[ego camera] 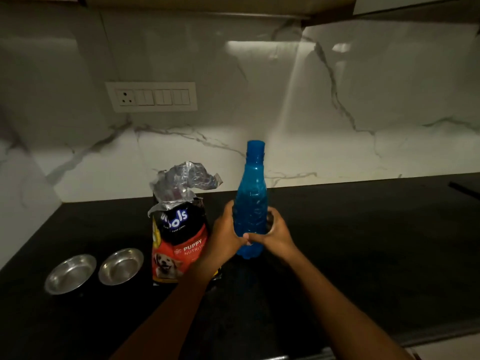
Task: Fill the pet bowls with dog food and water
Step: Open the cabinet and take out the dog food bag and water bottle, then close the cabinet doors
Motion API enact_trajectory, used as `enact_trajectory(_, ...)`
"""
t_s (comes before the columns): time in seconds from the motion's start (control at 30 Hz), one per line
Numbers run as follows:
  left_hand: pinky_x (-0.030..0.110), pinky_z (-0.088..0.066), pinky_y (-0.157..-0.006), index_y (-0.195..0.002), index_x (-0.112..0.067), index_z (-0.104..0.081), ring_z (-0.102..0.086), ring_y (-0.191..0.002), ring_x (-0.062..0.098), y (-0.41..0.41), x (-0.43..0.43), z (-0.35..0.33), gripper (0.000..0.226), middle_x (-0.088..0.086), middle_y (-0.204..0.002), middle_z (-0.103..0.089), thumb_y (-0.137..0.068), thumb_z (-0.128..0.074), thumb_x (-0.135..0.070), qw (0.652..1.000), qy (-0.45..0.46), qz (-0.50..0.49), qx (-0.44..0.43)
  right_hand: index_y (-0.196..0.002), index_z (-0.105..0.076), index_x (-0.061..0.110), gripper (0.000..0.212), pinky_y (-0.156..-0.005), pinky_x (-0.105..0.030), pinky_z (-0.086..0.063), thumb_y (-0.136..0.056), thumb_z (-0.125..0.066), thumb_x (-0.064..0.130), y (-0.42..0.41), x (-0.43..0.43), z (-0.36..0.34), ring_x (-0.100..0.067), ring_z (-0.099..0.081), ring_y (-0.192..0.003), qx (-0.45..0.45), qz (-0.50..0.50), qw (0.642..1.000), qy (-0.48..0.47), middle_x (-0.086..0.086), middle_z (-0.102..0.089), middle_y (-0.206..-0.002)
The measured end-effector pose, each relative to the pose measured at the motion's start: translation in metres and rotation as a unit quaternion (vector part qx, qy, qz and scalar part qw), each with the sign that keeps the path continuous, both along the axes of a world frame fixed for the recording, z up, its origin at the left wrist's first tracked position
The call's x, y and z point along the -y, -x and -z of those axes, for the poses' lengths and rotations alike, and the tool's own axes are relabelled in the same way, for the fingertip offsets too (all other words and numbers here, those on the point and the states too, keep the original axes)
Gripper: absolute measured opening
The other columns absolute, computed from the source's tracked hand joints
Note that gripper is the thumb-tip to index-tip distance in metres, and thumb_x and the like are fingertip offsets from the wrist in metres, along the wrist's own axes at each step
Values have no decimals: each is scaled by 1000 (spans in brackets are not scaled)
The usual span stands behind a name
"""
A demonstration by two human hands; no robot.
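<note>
A blue plastic water bottle (251,188) stands upright on the black counter (363,242), its neck uncapped. My left hand (226,235) and my right hand (275,231) wrap around its lower half from both sides, fingertips meeting in front. Left of the bottle stands an opened bag of puppy food (179,240), its torn silver top sticking up. Two steel pet bowls sit further left, side by side: the left bowl (70,274) and the right bowl (121,266). Both bowls look empty.
A white marble backsplash (311,126) rises behind the counter, with a switch panel (151,97) on it. A side wall closes the counter on the left. A dark object (465,189) lies at the far right edge.
</note>
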State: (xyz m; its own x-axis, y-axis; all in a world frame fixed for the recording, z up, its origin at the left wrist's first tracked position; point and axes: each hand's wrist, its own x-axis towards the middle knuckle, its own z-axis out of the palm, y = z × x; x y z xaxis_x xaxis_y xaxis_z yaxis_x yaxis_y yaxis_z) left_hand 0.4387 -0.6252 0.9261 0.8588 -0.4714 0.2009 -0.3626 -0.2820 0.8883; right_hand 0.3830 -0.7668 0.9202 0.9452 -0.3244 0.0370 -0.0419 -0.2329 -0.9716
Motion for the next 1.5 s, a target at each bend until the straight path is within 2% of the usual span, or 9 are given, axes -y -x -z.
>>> enact_trajectory(0.13,33,-61,-78,-141,-21,-32,-60,-90,-3,2,-2,26,84,-9,-113,-55,-74,-80,-8,1000,-12,-14,-11,-135,-42,15,81,-71,2,-43,-68,-85,2,-1,-2,24,12,-51,-97,-26,-20,999,-16,17,-52,-114)
enact_trajectory(0.43,33,-56,-89,-142,-25,-29,-60,-109,10,5,-6,59,86,-7,-125,-55,-74,-80,-15,999,-36,-23,-30,-136,-35,19,81,-71,-4,-48,-72,-80,-1,1,-5,51,9,-54,-97,-68,-45,996,-40,19,-52,-114)
enact_trajectory(0.67,42,-53,-96,-140,-24,-33,-58,-117,19,10,-13,68,77,0,-128,-56,-78,-75,-7,998,-58,-26,-29,-129,-38,32,79,-90,-16,-46,-70,-83,6,9,-9,64,2,-53,-111,-92,-46,994,-41,19,-53,-121)
enact_trajectory(0.77,39,-50,-101,-142,-22,-34,-56,-122,19,10,-19,66,77,0,-132,-55,-78,-72,-1,998,-60,-16,-11,-134,-38,32,82,-110,-37,-40,-71,-82,5,9,-12,62,-10,-47,-129,-101,-41,994,-25,12,-52,-133)
enact_trajectory(0.97,34,-50,-96,-138,-17,-42,-55,-119,17,22,-24,43,66,4,-134,-54,-80,-74,-10,996,-21,-59,63,-150,-27,26,101,-112,-38,-35,-69,-84,6,20,-12,37,-20,-34,-140,-86,-19,996,25,0,-37,-152)
enact_trajectory(1.1,39,-52,-94,-137,-10,-43,-53,-119,22,41,-23,13,63,9,-140,-45,-81,-71,-9,983,31,-110,145,-152,-21,33,103,-116,-42,-29,-72,-84,16,43,-19,10,-18,-25,-145,-14,10,999,47,3,-26,-159)
enact_trajectory(1.23,33,-51,-91,-129,-8,-50,-53,-110,15,72,-9,-29,51,2,-130,-47,-81,-68,-2,960,120,-102,231,-146,-35,27,75,-113,-40,-37,-84,-73,9,71,-18,-39,-15,-41,-137,160,72,984,5,3,-40,-151)
enact_trajectory(1.37,27,-47,-94,-125,-6,-53,-52,-112,11,106,24,-99,44,2,-123,-54,-83,-67,-6,935,154,-51,315,-139,-45,17,54,-102,-34,-49,-91,-61,-1,106,-6,-117,-16,-58,-123,307,121,941,-78,-2,-53,-138)
enact_trajectory(1.5,32,-49,-97,-129,-6,-54,-53,-121,17,157,58,-183,43,8,-130,-57,-87,-63,-12,897,175,-4,406,-141,-40,20,56,-101,-41,-50,-92,-56,-3,146,17,-191,-18,-59,-120,416,186,874,-171,-3,-52,-137)
